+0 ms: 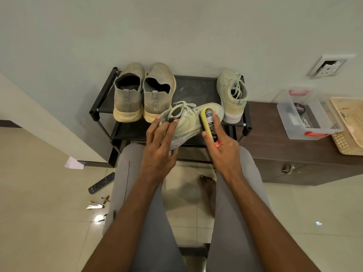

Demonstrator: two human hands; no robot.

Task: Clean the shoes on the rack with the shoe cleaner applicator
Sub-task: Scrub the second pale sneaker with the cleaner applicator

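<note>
A pale green laced sneaker (187, 122) lies on its side in front of the black shoe rack (102, 99). My left hand (160, 148) grips it at the heel and collar. My right hand (222, 146) holds the black and yellow shoe cleaner applicator (209, 121) and presses its yellow sponge edge against the sneaker's toe area. The matching green sneaker (232, 95) stands on the rack's right end. A pair of beige knit slip-on shoes (144, 93) stands on the rack's left side.
A dark wooden low cabinet (294, 154) at the right carries a clear plastic box (308, 116) with a polish tin and a cream basket (349, 126). A remote (101, 182), pens and small items lie on the tiled floor at the left. My grey-trousered knees sit below the rack.
</note>
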